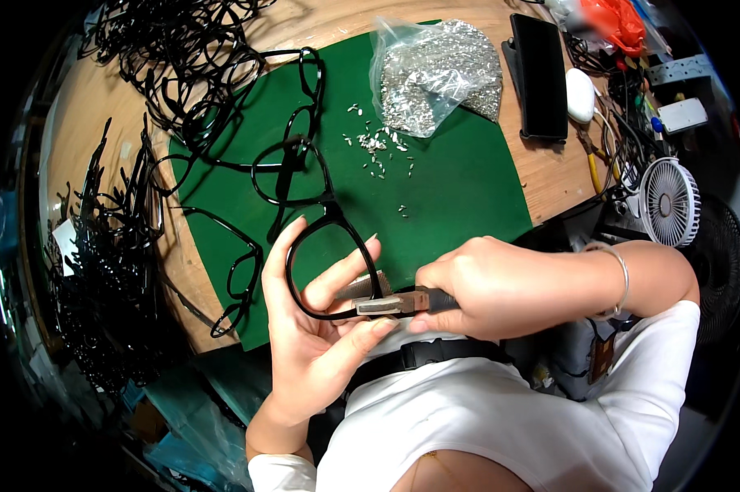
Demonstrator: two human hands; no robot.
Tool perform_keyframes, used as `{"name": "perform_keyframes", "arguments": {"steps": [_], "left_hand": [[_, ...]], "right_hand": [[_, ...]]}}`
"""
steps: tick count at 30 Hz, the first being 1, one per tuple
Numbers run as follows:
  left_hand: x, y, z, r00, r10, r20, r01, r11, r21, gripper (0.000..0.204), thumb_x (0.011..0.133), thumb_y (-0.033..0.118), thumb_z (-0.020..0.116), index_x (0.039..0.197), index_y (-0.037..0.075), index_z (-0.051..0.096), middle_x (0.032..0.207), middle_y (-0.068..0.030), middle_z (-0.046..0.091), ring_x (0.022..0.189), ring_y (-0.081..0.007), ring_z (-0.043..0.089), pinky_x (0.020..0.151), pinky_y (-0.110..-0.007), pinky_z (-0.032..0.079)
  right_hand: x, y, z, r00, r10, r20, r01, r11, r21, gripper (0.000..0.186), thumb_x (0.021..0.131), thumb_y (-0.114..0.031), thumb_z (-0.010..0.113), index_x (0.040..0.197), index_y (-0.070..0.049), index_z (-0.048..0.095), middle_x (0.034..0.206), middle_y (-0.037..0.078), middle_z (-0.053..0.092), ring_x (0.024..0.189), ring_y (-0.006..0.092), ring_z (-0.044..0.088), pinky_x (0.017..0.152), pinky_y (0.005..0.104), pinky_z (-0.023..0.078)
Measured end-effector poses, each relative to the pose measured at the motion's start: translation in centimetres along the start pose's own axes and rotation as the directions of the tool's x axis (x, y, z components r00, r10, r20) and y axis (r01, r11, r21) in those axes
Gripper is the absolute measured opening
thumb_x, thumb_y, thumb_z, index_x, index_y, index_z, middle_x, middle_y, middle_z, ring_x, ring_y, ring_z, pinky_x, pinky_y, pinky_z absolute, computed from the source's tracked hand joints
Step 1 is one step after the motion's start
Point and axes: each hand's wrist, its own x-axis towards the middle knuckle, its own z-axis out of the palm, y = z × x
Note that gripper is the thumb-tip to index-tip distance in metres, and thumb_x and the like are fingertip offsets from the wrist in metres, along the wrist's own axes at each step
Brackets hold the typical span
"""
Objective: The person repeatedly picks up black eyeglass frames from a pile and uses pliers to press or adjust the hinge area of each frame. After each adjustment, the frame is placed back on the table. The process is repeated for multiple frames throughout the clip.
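My left hand (300, 348) is closed around the lower rim of a black eyeglass frame (331, 209), with the thumb and fingers near its corner. The frame stands tilted away from me over the green mat (460, 205). In my right hand (489, 283) is a pair of pliers (388, 305); their metal jaws meet the frame's near corner, beside my left thumb. Exactly what lies between the jaws is hidden. Small silvery metal pieces (376, 143) are scattered on the mat beyond my hands, next to a clear plastic bag (440, 78) full of them.
Tangled black eyeglass frames (181, 61) heap up at the far left, with more black glasses parts (112, 279) nearer on the left. A dark phone (542, 78), a white rounded object (581, 96), yellow-handled pliers (593, 168) and a small white fan (670, 201) are on the right.
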Motion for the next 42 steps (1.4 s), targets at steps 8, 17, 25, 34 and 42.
{"name": "perform_keyframes", "arguments": {"steps": [8,17,25,34,42], "left_hand": [[0.8,-0.3,0.0,0.999,0.008,-0.036,-0.007,1.000,0.021,0.085,0.072,-0.012,0.058,0.132,0.010,0.002,0.120,-0.0210,0.044,0.089,-0.0167,0.058,0.076,-0.025,0.049],[-3.3,-3.9,0.1,0.989,0.012,-0.146,-0.006,0.999,0.038,0.059,0.077,-0.011,0.050,0.124,0.004,0.017,0.106,-0.0244,0.051,0.090,-0.0214,0.058,0.077,-0.029,0.047],[-4.0,-2.6,-1.2,0.973,-0.212,0.095,0.232,0.850,-0.473,0.054,0.077,0.005,0.061,0.116,0.007,0.025,0.114,-0.0191,0.046,0.100,-0.0246,0.052,0.089,-0.037,0.041],[-2.1,-5.2,1.2,0.977,-0.032,-0.211,0.019,0.998,-0.062,0.044,0.085,-0.004,0.045,0.124,-0.002,0.026,0.100,-0.0153,0.055,0.082,-0.0150,0.060,0.071,-0.023,0.047],[-1.5,-6.0,2.2,0.974,0.077,-0.212,-0.070,0.997,0.039,0.052,0.081,-0.011,0.046,0.126,-0.001,0.023,0.105,-0.0177,0.052,0.086,-0.0180,0.060,0.076,-0.027,0.048]], "right_hand": [[1.2,4.4,0.4,0.982,0.019,-0.187,0.000,0.995,0.101,0.038,0.081,-0.032,0.058,0.095,0.003,0.052,0.083,0.020,0.057,0.077,0.0316,0.057,0.068,0.0377,0.045],[4.4,7.3,0.9,0.820,-0.200,-0.536,-0.025,0.923,-0.384,0.019,0.067,-0.003,0.061,0.083,0.001,0.051,0.076,0.015,0.054,0.075,0.0329,0.055,0.066,0.0402,0.045],[5.8,8.1,1.8,0.795,-0.252,-0.552,-0.054,0.877,-0.478,0.017,0.068,-0.006,0.061,0.081,0.001,0.051,0.076,0.015,0.054,0.074,0.0326,0.055,0.066,0.0403,0.044],[3.6,2.5,2.8,0.814,0.012,-0.580,0.168,0.952,0.256,0.014,0.078,-0.010,0.059,0.083,0.001,0.052,0.073,0.014,0.054,0.067,0.0264,0.057,0.060,0.0334,0.044],[4.7,2.0,4.5,0.858,0.148,-0.491,0.326,0.582,0.745,0.018,0.084,-0.016,0.057,0.085,-0.001,0.048,0.065,0.002,0.051,0.048,0.0064,0.048,0.044,0.0187,0.039]]}}
